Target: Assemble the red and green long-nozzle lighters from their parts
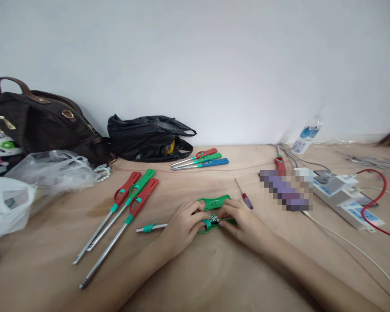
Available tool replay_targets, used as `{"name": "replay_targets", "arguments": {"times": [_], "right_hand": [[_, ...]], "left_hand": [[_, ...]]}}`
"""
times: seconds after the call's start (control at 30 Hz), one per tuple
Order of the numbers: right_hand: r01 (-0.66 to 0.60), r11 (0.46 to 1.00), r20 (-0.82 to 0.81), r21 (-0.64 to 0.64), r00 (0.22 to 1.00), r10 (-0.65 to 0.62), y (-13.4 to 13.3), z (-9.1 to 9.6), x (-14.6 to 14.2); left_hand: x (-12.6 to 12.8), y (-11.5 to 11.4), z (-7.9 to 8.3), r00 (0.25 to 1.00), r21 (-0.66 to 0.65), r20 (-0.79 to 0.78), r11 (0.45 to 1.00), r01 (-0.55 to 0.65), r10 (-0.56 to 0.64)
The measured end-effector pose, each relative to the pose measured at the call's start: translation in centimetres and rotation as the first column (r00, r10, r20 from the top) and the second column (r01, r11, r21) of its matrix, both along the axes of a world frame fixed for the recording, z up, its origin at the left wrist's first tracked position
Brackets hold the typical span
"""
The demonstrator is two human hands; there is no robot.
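Note:
In the middle of the table lies an opened green long-neck lighter point(204, 226), its inner parts showing and its metal tube pointing left. My left hand point(185, 223) is closed around its front part, by the trigger ring. The fingers of my right hand point(242, 219) pinch at the small white wires and dark part point(214, 220) inside the handle; exactly what they grip is partly hidden. Just behind both hands rests the loose green handle half point(214, 202). A screwdriver point(246, 199) with a purple handle lies beyond my right hand.
Red and green lighters point(143, 201) lie at left, and three more point(211, 162) at the back. A black bag point(146, 136), backpack point(48, 121) and clear plastic bags point(61, 169) line the left. At right are a power strip point(347, 203), cables and a water bottle point(307, 134).

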State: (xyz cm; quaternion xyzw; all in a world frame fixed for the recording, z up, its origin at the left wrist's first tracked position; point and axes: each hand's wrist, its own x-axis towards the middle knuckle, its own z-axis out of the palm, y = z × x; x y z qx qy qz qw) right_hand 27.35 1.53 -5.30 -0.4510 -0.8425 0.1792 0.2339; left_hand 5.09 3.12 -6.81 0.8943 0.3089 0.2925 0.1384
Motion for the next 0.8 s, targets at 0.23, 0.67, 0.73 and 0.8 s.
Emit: {"name": "replay_targets", "arguments": {"times": [0.23, 0.67, 0.73, 0.8], "right_hand": [[-0.016, 0.999, 0.0, 0.051, 1.0, 0.016, 0.2, -0.7, -0.4], [-0.036, 0.993, -0.018, 0.111, 0.999, 0.038, 0.3, -1.1, -0.5], [-0.035, 0.992, -0.014, 0.121, 0.999, 0.036, 0.2, -1.0, -0.5], [-0.036, 0.991, -0.014, 0.128, 0.999, 0.038, 0.2, -1.0, -0.5]], "left_hand": [[0.0, 0.1, 0.0, 1.0, 0.041, 0.006, 0.999, -0.001, 0.001], [0.1, 0.1, 0.2, 1.0, 0.027, 0.018, 1.0, 0.007, -0.007], [0.1, 0.1, 0.2, 1.0, 0.023, 0.016, 1.0, 0.006, -0.006], [0.0, 0.1, 0.2, 1.0, 0.023, 0.014, 1.0, 0.004, -0.004]]}}
